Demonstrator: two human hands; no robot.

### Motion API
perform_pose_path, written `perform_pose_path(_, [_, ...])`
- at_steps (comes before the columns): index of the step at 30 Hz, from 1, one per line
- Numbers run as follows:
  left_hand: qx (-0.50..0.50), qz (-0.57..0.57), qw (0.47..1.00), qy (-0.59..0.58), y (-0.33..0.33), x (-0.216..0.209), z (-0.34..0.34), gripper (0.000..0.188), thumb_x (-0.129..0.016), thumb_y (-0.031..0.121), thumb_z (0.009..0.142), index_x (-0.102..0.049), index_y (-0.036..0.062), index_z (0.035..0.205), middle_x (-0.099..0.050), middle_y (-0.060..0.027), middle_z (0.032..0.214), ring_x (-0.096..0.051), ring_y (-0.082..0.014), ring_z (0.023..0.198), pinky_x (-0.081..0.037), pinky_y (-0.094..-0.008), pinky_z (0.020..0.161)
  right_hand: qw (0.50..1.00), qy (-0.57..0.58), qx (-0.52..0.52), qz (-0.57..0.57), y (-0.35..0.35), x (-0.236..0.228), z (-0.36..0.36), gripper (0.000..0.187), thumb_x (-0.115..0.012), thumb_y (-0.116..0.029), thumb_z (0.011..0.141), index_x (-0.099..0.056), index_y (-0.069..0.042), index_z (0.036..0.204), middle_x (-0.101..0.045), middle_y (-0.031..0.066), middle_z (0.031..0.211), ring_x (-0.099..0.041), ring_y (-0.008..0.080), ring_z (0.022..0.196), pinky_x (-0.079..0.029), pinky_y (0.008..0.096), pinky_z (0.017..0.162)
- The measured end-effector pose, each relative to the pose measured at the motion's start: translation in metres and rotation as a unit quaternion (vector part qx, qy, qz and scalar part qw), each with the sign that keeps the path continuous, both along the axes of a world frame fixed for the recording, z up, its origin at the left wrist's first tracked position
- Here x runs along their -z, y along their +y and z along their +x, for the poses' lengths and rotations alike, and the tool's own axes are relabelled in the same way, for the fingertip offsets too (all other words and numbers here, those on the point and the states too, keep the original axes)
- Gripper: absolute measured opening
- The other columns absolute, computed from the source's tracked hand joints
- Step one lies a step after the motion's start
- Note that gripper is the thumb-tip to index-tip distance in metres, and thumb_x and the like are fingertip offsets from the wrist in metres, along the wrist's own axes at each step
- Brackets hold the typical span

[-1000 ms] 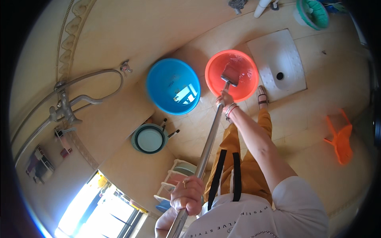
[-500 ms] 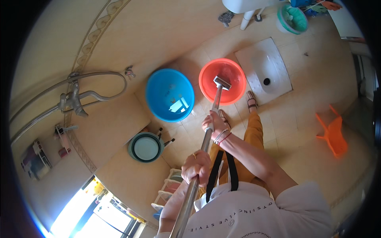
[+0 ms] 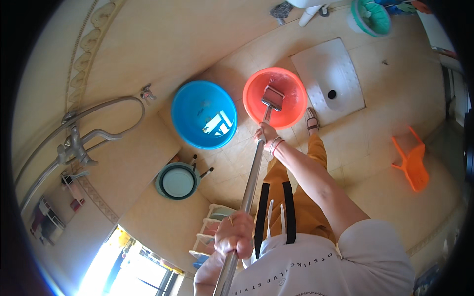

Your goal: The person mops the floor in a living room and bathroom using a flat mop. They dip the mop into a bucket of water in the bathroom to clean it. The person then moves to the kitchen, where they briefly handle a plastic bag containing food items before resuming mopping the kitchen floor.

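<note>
Beyond our hands, toward the far side, the head (image 3: 273, 97) of the mop (image 3: 250, 186) sits inside the red basin (image 3: 299, 101), tilted, and the long metal pole runs from it back toward our body, slanting from far right to near left and leaving the view at the near edge. Both our hands are clamped on that pole, well apart: our right hand (image 3: 266, 133) grips it by the basin's near rim and is much the nearer to the head, while our left hand (image 3: 233, 235) wraps it farther back, in front of our shirt. We cannot tell whether the head presses on the basin's bottom. Around it the room to swing sideways looks tight, as we judge it: just left stands the blue basin (image 3: 185, 114), a strip of floor between the two, and close on the right lies the white squat toilet (image 3: 316, 61). Our sandalled foot (image 3: 312, 122) is planted just beside the red basin, on its near right. Well apart from the pole, on the left, we see the grey-green basins (image 3: 178, 182), and farther off on the right the orange chair (image 3: 415, 166), with the green-lined bin (image 3: 357, 23) at the far right.
</note>
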State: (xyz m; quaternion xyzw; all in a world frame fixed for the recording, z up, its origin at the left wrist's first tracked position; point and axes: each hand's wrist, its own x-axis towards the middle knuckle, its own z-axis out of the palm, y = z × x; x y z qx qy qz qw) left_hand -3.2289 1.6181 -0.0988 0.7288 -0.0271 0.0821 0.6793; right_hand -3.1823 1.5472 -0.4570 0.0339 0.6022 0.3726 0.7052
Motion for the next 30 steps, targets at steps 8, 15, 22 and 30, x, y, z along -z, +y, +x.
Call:
perform_pose_path(8, [0.039, 0.016, 0.999, 0.024, 0.013, 0.001, -0.01, 0.028, -0.049, -0.001, 0.086, -0.035, 0.0062, 0.062, -0.045, -0.0043, 0.049, -0.044, -0.0202, 0.041, -0.049, -0.0376, 0.049, 0.998, -0.047, 0.023, -0.044, -0.01, 0.097, 0.022, 0.02, -0.055, -0.02, 0.087, -0.041, -0.017, 0.073, -0.039, -0.0018, 0.057, -0.045, 0.0112, 0.047, -0.04, 0.0261, 0.043])
perform_pose_path(15, [-0.015, -0.026, 0.998, -0.049, 0.014, 0.015, -0.043, 0.027, -0.048, -0.012, 0.073, -0.034, 0.005, 0.058, -0.046, -0.0089, 0.052, -0.046, -0.0237, 0.044, -0.044, -0.038, 0.045, 0.99, 0.022, 0.091, 0.108, 0.01, -0.04, -0.03, 0.021, -0.053, -0.021, 0.089, -0.041, -0.016, 0.072, -0.04, -0.0028, 0.058, -0.045, 0.0101, 0.048, -0.041, 0.0255, 0.043])
perform_pose_path(22, [-0.011, 0.002, 1.0, -0.025, 0.02, 0.017, -0.045, 0.032, -0.043, -0.004, 0.088, -0.035, 0.0062, 0.059, -0.039, -0.0027, 0.05, -0.039, -0.0161, 0.046, -0.039, -0.0322, 0.047, 0.991, -0.098, 0.091, -0.032, 0.031, -0.16, -0.051, 0.018, -0.047, -0.02, 0.091, -0.042, -0.006, 0.081, -0.043, 0.008, 0.051, -0.047, 0.0212, 0.043, -0.044, 0.0374, 0.045])
perform_pose_path(30, [0.032, -0.001, 0.998, -0.051, 0.033, -0.056, -0.076, 0.029, -0.05, -0.009, 0.083, -0.038, 0.0019, 0.058, -0.048, -0.0107, 0.056, -0.05, -0.0218, 0.05, -0.039, -0.0308, 0.045, 0.989, -0.118, 0.084, -0.032, 0.036, -0.216, -0.072, 0.016, -0.05, -0.016, 0.09, -0.039, -0.008, 0.08, -0.041, 0.0039, 0.06, -0.045, 0.0154, 0.045, -0.043, 0.0343, 0.045])
